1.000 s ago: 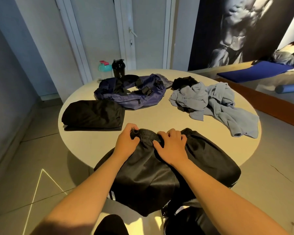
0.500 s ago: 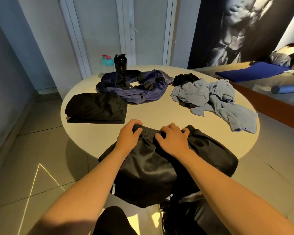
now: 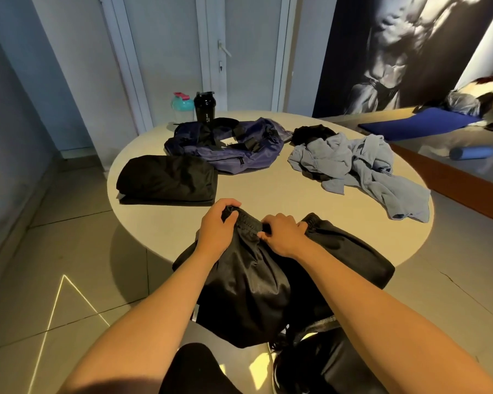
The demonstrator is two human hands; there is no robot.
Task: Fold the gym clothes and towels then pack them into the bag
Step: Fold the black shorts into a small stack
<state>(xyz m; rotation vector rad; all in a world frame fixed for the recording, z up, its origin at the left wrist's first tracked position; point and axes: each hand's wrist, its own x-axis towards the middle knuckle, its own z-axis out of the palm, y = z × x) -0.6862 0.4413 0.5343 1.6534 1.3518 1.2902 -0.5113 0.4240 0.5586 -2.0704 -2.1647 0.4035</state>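
The black shorts (image 3: 256, 280) hang over the near edge of the round tabletop (image 3: 268, 189), with only the waistband lying on it. The left grip (image 3: 217, 231) and right grip (image 3: 282, 237) each clench that waistband, close together. Bare surface runs beyond them. A folded black garment (image 3: 167, 179) sits at the left edge and crumpled grey-blue cloth (image 3: 359, 166) reaches the right edge. The navy bag (image 3: 228, 146) lies behind, and a teal bottle (image 3: 182, 108) and a black shaker (image 3: 204, 106) stand at the far edge.

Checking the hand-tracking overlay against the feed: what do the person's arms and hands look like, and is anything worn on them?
The left forearm and right forearm are bare as far as the frame shows, with no sleeves in view. The left hand and right hand wear no gloves. No watch, ring, bracelet or marking shows on either.
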